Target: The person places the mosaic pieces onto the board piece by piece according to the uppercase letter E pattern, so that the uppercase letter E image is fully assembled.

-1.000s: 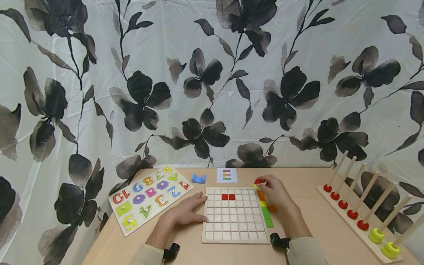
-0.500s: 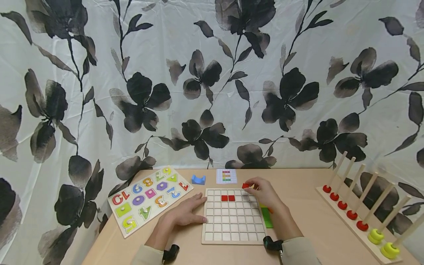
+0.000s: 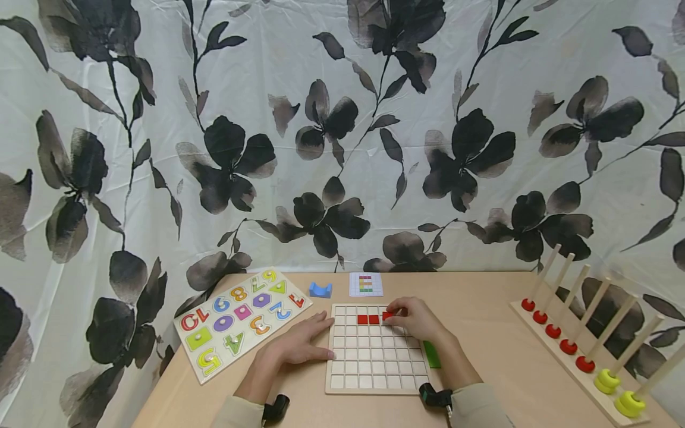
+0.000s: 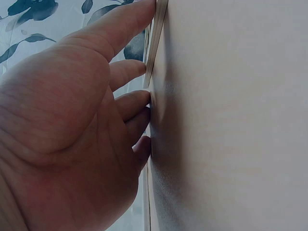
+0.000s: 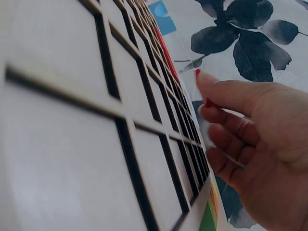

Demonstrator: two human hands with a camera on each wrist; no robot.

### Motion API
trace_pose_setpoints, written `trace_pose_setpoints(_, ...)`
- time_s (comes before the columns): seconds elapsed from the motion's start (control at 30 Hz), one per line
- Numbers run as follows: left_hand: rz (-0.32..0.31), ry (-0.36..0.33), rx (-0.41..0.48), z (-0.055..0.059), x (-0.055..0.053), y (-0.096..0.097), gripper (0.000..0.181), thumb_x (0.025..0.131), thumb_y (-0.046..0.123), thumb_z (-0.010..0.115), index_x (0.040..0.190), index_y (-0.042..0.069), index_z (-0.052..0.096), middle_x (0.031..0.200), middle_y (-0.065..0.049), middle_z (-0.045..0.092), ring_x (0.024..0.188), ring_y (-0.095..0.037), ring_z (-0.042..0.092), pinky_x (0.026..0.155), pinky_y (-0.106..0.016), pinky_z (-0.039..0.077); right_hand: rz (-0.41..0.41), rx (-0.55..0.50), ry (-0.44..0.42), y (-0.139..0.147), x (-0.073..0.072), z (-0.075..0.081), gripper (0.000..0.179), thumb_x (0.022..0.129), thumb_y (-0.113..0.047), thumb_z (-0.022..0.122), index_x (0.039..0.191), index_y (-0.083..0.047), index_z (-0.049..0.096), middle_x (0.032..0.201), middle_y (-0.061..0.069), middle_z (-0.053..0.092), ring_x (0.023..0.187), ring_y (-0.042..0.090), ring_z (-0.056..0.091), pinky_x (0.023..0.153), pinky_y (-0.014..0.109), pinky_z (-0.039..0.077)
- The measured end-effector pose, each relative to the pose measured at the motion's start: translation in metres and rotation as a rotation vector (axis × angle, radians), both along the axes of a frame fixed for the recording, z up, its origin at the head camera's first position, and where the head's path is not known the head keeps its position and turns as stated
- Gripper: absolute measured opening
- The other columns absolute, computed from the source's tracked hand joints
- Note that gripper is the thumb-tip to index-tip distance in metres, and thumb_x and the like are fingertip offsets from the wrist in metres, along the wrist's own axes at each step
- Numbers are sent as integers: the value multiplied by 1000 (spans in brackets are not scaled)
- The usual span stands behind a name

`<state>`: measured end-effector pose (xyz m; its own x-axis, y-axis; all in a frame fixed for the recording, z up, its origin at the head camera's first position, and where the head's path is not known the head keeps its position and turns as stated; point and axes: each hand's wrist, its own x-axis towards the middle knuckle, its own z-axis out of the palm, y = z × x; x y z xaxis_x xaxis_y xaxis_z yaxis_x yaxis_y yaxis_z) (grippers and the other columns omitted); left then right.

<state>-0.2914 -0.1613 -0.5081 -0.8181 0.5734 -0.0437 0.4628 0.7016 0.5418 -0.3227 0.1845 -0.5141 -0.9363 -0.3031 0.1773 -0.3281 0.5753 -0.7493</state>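
Observation:
My right hand pinches a red square tile between thumb and fingertips, over the upper right part of the wooden grid board. Two red tiles sit side by side in the board's second row, just left of the pinched one. In the right wrist view only slivers of the held tile show past the thumb. My left hand rests at the board's left edge, its fingertips and thumb against the rim. The left wrist view shows that palm with nothing in it.
Green tiles line the board's right side, partly hidden by my right forearm. Behind the board lie a pattern card and a blue block. A number puzzle is at left, a peg stand at right.
My right hand has carried the red tile from beside the board's upper right corner leftward, then down toward the two red tiles. The left hand has stayed at the edge.

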Motion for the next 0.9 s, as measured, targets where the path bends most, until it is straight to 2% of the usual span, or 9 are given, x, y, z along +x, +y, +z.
trace_pose_setpoints(0.1,-2,-2,3,0,0,0,86,92,52,75,159,10,42,170,-21,27,158,-40,25,127,-61,24,-2,43,-13,-4,2,-1,16,91,-17,81,106,-12,77,95,-2,70,85,16,56,74,26,49)
trace_pose_setpoints(0.3,-5,4,2,0,1,0,86,91,51,76,159,9,43,170,-22,28,158,-42,26,126,-62,25,-56,93,-13,-12,4,-3,17,92,-15,80,108,-13,77,97,-4,66,86,15,54,73,25,47)
trace_pose_setpoints(0.6,0,8,2,-1,0,0,86,91,53,75,159,10,43,170,-21,28,158,-40,27,127,-61,25,-92,117,10,-17,5,-7,15,93,-12,79,107,-14,77,102,-6,64,87,12,52,71,24,46)
trace_pose_setpoints(0.9,-2,-2,0,2,1,1,86,91,51,76,159,9,43,170,-21,28,158,-41,26,127,-62,25,-97,111,-17,-17,5,-8,14,93,-13,79,106,-15,79,102,-7,63,89,13,54,71,24,48)
